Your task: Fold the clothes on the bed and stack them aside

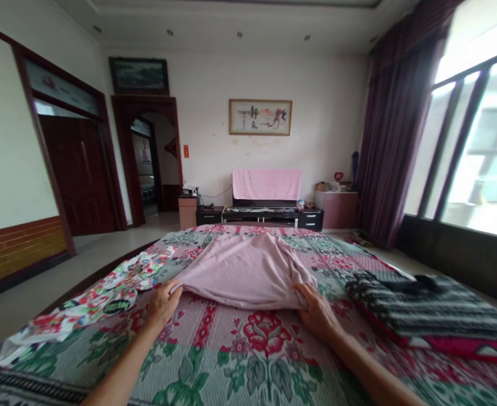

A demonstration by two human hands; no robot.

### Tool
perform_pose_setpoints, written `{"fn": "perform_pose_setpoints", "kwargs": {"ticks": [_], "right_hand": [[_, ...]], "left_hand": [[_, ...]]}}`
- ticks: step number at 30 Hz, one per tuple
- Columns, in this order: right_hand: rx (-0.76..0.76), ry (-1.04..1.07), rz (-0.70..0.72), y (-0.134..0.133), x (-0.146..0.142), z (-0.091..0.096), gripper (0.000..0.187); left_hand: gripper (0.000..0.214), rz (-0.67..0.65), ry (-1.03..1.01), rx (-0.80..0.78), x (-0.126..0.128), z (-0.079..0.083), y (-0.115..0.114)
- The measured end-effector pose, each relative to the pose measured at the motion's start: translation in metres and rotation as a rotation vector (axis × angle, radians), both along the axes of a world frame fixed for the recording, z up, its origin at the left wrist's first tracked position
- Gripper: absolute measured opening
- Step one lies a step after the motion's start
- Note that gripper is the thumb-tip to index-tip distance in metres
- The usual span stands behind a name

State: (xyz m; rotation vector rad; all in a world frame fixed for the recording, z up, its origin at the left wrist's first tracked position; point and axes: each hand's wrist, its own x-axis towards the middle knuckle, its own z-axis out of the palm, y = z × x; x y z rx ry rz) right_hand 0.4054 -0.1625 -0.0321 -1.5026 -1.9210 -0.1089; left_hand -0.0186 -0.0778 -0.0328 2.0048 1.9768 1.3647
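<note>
A pale pink cloth garment (244, 270) lies spread over the flowered bedspread (269, 366), its near edge curving between my hands. My left hand (164, 301) grips its left corner, the fingers closed and curled round the fabric. At the right corner, my right hand (316, 310) pinches the bunched edge between thumb and fingers. The garment's right side is gathered in folds, and its far end narrows in creases. The exact kind of garment cannot be made out.
Left of the pink cloth lies a crumpled colourful printed cloth (117, 293). A folded grey striped garment (434, 307) rests on a red one (455, 345) at the right. Beyond the bed stand a black TV cabinet (208, 217) and a pink-covered screen (267, 183).
</note>
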Motion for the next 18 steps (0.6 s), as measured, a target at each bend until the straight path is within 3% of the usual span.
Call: {"fn": "perform_pose_setpoints", "kwargs": {"ticks": [7,10,14,18], "right_hand": [[0.041,0.002,-0.028,-0.006,-0.004,0.007,0.063],[-0.058,-0.018,-0.021,-0.010,-0.003,0.016,0.058],[-0.211,-0.132,0.091,-0.016,0.003,0.036,0.044],[-0.308,-0.192,0.105,-0.021,0.010,0.057,0.044]], "left_hand": [[0.029,0.014,-0.110,-0.045,0.004,0.013,-0.012],[0.031,0.053,-0.124,-0.033,0.004,0.015,-0.016],[0.034,0.095,-0.089,-0.027,0.002,0.020,-0.026],[0.031,0.082,-0.005,-0.022,-0.001,0.028,-0.034]]}}
